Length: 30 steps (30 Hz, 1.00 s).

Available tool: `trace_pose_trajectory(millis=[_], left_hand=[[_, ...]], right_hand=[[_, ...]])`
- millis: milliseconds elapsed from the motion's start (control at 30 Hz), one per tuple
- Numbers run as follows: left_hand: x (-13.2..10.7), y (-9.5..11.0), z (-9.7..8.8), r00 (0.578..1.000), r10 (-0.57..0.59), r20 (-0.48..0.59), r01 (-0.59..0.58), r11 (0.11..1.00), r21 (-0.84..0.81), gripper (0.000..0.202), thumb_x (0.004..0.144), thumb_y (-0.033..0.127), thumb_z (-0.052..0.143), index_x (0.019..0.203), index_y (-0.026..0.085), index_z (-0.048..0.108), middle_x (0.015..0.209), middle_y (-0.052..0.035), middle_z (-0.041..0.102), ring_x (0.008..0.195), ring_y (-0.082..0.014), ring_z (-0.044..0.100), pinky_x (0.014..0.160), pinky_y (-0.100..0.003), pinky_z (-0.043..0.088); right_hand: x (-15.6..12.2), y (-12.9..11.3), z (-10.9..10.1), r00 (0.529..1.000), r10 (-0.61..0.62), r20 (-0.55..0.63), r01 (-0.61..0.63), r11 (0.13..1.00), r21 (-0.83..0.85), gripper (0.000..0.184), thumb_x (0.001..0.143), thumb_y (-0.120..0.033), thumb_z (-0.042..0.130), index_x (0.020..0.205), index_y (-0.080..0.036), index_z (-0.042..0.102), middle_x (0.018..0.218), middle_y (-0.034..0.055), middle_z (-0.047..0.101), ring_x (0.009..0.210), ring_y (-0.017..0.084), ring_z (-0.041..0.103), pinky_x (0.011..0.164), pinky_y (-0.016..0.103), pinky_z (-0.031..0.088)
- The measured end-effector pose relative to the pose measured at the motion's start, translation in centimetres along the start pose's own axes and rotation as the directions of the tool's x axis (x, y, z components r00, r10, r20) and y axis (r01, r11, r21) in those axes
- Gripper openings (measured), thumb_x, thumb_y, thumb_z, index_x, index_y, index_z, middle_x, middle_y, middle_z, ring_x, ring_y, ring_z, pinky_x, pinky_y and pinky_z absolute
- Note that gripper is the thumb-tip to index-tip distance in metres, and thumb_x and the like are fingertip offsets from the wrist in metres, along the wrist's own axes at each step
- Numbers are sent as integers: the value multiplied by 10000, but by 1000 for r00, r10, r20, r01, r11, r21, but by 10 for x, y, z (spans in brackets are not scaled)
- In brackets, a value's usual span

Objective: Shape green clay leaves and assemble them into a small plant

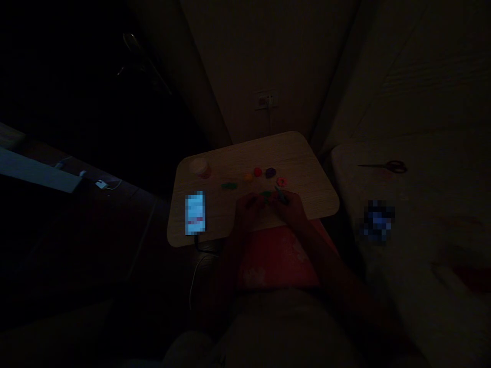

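The picture is very dark. Over the near edge of a small wooden table [307, 153], my hands are close together. Fingers of my left hand [245, 208] are closed at a small green lump [265, 194], which looks like modelling clay. My right hand [293, 207] grips a slim grey-green tool [281, 193] pointing up and left; its kind is unclear. Just beyond them lie a pink flower-like piece [282, 181], a purple lump [270, 173], a red ball [258, 172] and an orange lump [247, 176]. A longer green piece [229, 186] rests further left.
A lit phone [195, 213] with a cable lies at the table's left, below a round tub [199, 166]. On the pale surface to the right are scissors [395, 166] and a blurred patch. A wall socket [266, 99] is behind; something red [278, 255] lies below the table edge.
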<state>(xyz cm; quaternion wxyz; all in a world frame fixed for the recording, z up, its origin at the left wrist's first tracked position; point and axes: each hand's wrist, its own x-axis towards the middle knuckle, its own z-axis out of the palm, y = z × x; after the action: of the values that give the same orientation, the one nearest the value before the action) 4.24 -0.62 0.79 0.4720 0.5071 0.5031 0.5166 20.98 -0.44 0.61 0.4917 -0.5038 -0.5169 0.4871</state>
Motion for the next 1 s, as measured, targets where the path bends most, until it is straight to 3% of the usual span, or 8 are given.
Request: trace_pose_trajectory(millis=[100,233,467,667,800,900,933,1000], left_hand=[[1,-1,-1,999,8,-32,-10,997,-80,352,751,496,852,904,192,762,894,-63,779,799,-196,718,752,-319,587],[0,-1,-1,998,46,-48,-46,999,-11,387,679,389,917,963,201,732,974,-70,779,908,-214,737,835,-339,596],[1,-1,-2,997,80,-11,-80,997,22,312,737,438,880,875,194,744,918,-64,771,876,-207,728,826,-337,585],[-1,-3,1,998,52,-38,-52,998,22,349,686,437,908,855,186,734,810,-36,752,750,-181,702,709,-292,566],[2,0,-14,987,162,-4,-160,974,162,218,881,400,716,946,193,737,922,-69,765,872,-223,719,835,-354,579],[16,4,-42,927,349,-138,-216,797,564,184,935,256,572,994,185,732,1056,-116,742,1051,-284,674,999,-442,529],[23,4,-52,906,390,-166,-174,699,694,210,937,230,555,1043,179,729,1142,-140,720,1141,-313,639,1066,-480,489],[35,5,-70,907,395,-146,-92,524,847,294,934,226,571,1188,155,701,1308,-192,654,1242,-363,576,1112,-534,442]], right_hand=[[1,-2,0,999,-13,-38,13,1000,-7,265,757,-467,705,735,-204,722,676,10,659,618,160,531,593,285,404],[1,-3,1,999,8,-39,-7,1000,3,275,750,-478,717,746,-204,724,671,14,671,613,161,535,586,283,413],[1,-1,2,999,14,-29,-13,999,42,296,768,-492,733,769,-196,747,693,26,704,613,165,572,582,286,440],[0,0,4,1000,16,1,-16,999,52,315,687,-476,833,841,-203,802,837,63,796,715,211,676,657,315,523],[1,2,4,998,39,-43,-37,998,57,275,690,-467,826,759,-205,783,721,41,759,631,188,627,594,296,485],[1,2,4,997,37,-70,-34,999,40,261,697,-454,822,758,-204,779,696,32,741,635,183,620,592,290,473],[1,2,4,997,33,-69,-31,999,36,259,701,-453,818,760,-204,780,705,35,744,649,187,627,599,291,477],[1,2,4,997,27,-66,-25,999,38,254,709,-451,809,764,-205,782,729,42,757,674,195,644,615,296,486]])
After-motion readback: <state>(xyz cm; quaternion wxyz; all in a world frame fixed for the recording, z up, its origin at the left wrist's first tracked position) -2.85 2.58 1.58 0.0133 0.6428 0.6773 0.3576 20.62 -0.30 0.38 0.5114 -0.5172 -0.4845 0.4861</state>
